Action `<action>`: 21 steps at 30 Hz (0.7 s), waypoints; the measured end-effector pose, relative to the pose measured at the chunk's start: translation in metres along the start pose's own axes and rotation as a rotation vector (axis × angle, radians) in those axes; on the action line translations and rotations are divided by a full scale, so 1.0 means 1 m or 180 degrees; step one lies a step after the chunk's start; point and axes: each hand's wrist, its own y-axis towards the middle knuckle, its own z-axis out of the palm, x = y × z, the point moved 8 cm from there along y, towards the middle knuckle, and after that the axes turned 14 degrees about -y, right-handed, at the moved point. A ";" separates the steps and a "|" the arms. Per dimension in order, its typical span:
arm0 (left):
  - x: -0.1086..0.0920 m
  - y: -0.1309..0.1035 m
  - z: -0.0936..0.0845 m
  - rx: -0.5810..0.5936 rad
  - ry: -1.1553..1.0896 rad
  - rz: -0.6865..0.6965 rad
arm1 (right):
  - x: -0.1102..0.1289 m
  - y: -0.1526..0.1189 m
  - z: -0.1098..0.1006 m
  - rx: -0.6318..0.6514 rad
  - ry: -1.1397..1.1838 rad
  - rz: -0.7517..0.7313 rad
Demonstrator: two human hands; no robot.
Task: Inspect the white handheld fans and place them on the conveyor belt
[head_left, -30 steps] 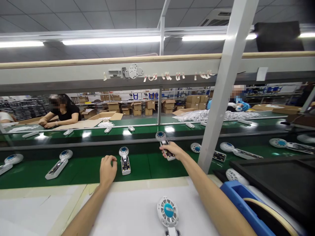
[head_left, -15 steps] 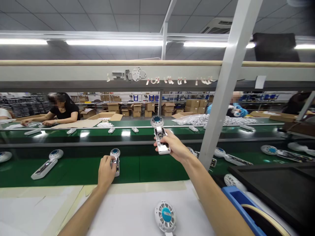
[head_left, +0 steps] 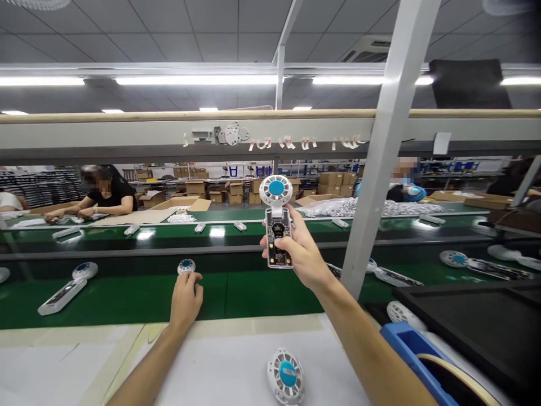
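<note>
My right hand (head_left: 305, 254) is closed round a white handheld fan (head_left: 278, 237), held upright above the green belt, its round blue-centred head at the top and circuit board facing me. My left hand (head_left: 185, 298) reaches over the belt onto a second fan (head_left: 186, 266); only that fan's head shows, and the fingers and palm cover the rest, so the grip is hidden. Another fan head (head_left: 286, 374) with a blue centre lies on the white work surface (head_left: 220, 361) below my hands.
More fans (head_left: 63, 294) lie along the green belt (head_left: 139, 299) on both sides. A slanted metal post (head_left: 377, 152) stands right of my right hand. At lower right are a blue holder (head_left: 406, 344) and a black tray (head_left: 477, 316). A person (head_left: 107, 189) works across the belt.
The fan in my right hand is raised and turned more squarely towards me. My left hand now covers the body of its fan, which has shifted left. Belt fans on the left have moved left.
</note>
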 end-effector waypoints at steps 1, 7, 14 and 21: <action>0.000 0.000 0.000 0.0002 0.0015 0.0006 | 0.000 0.000 0.000 -0.0006 0.0022 -0.0006; -0.002 0.000 -0.002 -0.0008 0.0054 -0.0003 | 0.002 -0.002 0.002 0.0008 0.0057 0.0042; -0.001 0.001 0.000 0.0002 -0.0013 0.0043 | 0.003 -0.004 0.003 -0.0039 0.0019 0.0158; 0.001 0.001 0.000 -0.0002 0.0003 0.0026 | -0.001 -0.004 0.004 -0.0017 0.0164 0.0330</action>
